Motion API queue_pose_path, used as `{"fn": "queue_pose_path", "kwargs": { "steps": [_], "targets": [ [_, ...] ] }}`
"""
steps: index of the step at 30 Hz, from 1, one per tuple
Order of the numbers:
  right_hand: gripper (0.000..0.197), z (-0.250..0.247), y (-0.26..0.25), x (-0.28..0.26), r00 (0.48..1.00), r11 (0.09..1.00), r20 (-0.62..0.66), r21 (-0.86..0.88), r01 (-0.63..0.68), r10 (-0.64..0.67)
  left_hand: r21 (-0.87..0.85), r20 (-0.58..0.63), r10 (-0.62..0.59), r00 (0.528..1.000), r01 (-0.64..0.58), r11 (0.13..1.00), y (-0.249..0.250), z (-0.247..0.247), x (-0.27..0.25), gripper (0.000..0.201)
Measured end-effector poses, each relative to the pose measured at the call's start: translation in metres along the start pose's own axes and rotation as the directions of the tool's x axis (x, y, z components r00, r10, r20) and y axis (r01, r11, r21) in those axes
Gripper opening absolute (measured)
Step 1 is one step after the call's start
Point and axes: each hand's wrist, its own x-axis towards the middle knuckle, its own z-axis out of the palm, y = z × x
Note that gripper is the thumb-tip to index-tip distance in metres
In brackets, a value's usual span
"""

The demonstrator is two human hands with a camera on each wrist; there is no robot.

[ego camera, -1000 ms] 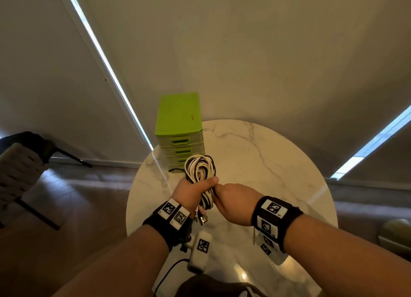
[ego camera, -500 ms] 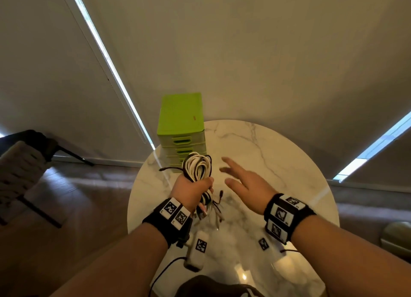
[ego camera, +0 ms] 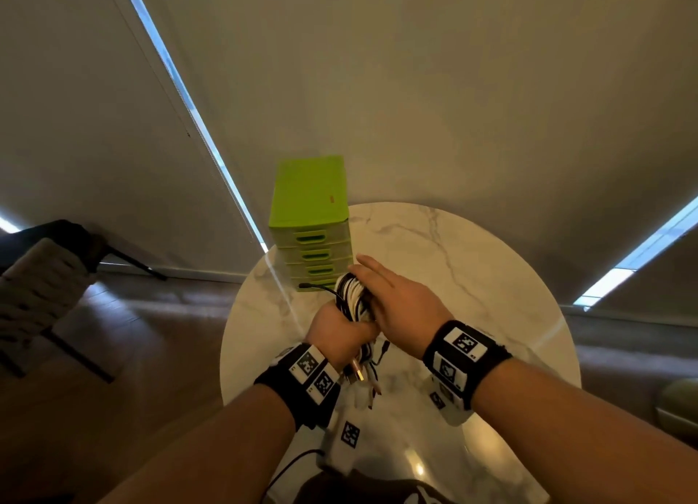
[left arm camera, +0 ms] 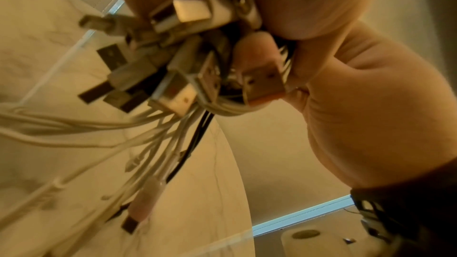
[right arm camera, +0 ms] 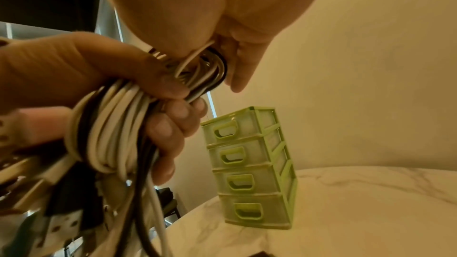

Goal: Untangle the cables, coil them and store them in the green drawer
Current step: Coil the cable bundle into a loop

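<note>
My left hand point(ego camera: 340, 333) grips a coiled bundle of white and black cables point(ego camera: 353, 296) upright above the table. Its fingers point(right arm camera: 168, 124) wrap the coil point(right arm camera: 111, 124). Several USB plugs point(left arm camera: 173, 65) and loose ends hang below the fist point(left arm camera: 346, 105). My right hand point(ego camera: 393, 296) lies over the top right side of the coil with straight fingers, its palm point(right arm camera: 197, 7) touching the loops. The green drawer unit point(ego camera: 309, 216) stands just behind the coil at the table's far left edge, and all its drawers point(right arm camera: 247, 163) look shut.
The round white marble table point(ego camera: 472, 269) spreads out to the right of the drawers point(right arm camera: 371, 212). A dark woven chair point(ego camera: 45, 277) stands on the wooden floor at left. An olive object point(ego camera: 680, 401) sits at the right edge. Grey walls rise behind the table.
My right hand let go beside the left fist, swung out open to the right, then came back to lie on the coil's top. The left hand kept hold of the bundle.
</note>
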Motion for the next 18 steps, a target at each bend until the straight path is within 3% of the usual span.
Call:
{"fn": "queue_pose_path", "kwargs": {
  "steps": [5,8,13,16,18],
  "targets": [
    [0.057,-0.011,-0.004,-0.001,0.991,0.988,0.080,0.098,-0.118,0.110,0.053,0.117,0.023,0.993,-0.029,0.998,0.003,0.008,-0.008,0.021],
    [0.068,-0.017,-0.004,0.001,0.988,0.981,0.103,0.143,-0.129,0.115,0.048,0.093,0.009,0.996,-0.013,0.999,0.009,0.012,-0.011,0.027],
    [0.056,-0.014,-0.002,-0.007,0.976,0.842,0.028,0.501,-0.199,0.214,0.051,0.107,0.067,0.992,-0.073,0.996,0.021,0.022,-0.013,0.026],
    [0.046,-0.019,0.004,-0.011,0.984,0.861,0.069,0.477,-0.176,0.163,0.061,0.057,0.031,0.998,-0.035,0.998,0.021,0.033,-0.019,0.019],
    [0.040,-0.027,0.010,-0.009,0.985,0.932,0.139,0.333,-0.144,0.102,0.066,0.061,0.017,0.998,-0.021,0.998,0.017,0.038,-0.023,0.015]
  ]
}}
